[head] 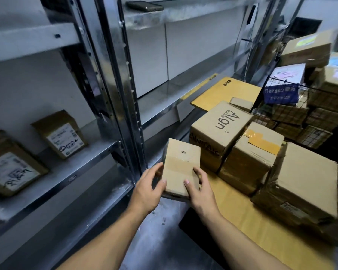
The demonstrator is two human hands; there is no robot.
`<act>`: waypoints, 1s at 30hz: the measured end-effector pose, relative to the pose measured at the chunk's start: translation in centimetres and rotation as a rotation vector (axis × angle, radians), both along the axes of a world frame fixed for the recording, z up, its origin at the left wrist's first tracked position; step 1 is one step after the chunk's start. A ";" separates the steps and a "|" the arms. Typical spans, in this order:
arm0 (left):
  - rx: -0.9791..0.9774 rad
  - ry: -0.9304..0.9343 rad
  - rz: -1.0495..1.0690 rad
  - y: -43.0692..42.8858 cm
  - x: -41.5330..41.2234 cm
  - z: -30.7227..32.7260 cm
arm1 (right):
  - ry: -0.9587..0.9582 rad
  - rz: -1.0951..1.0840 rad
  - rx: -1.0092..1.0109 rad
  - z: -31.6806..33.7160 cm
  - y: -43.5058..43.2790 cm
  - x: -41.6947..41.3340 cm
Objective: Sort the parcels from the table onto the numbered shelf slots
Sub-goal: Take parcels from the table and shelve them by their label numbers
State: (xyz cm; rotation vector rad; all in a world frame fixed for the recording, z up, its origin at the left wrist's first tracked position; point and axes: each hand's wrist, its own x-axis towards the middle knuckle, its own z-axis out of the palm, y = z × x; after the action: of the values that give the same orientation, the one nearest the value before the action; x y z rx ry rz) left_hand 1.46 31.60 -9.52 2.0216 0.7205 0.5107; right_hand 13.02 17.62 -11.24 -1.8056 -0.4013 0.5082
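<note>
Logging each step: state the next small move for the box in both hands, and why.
Probably lift the small box clear of the table and carry it left toward the shelf: the left hand and right hand grip its sides.

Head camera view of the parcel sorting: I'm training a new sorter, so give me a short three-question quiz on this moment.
1. True or false: the left hand and the right hand both hold the small plain box.
2. The box with orange tape stands: A) on the floor; B) on the table, beside the Algn box; C) in the wire basket.
3. Where do the labelled parcels already lie?

Key: 1 true; 2 B; 3 on the left shelf.
</note>
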 end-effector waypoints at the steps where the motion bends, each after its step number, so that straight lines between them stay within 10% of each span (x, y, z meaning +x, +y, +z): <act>1: -0.007 -0.038 0.045 0.3 -0.1 0.7 | -0.006 0.008 0.027 0.6 0.3 0.0; 18: -0.120 -0.363 0.164 1.9 -3.9 8.2 | -0.066 0.346 0.340 9.8 3.3 -1.1; 30: 0.126 -0.347 0.406 2.5 -9.7 10.2 | -0.257 0.513 0.182 14.4 7.5 -5.0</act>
State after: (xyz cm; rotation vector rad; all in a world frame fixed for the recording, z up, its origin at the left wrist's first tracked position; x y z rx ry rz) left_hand -8.22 34.15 0.63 1.8328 0.9001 1.1366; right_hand 8.07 25.10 3.15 -1.5888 -1.0704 0.5688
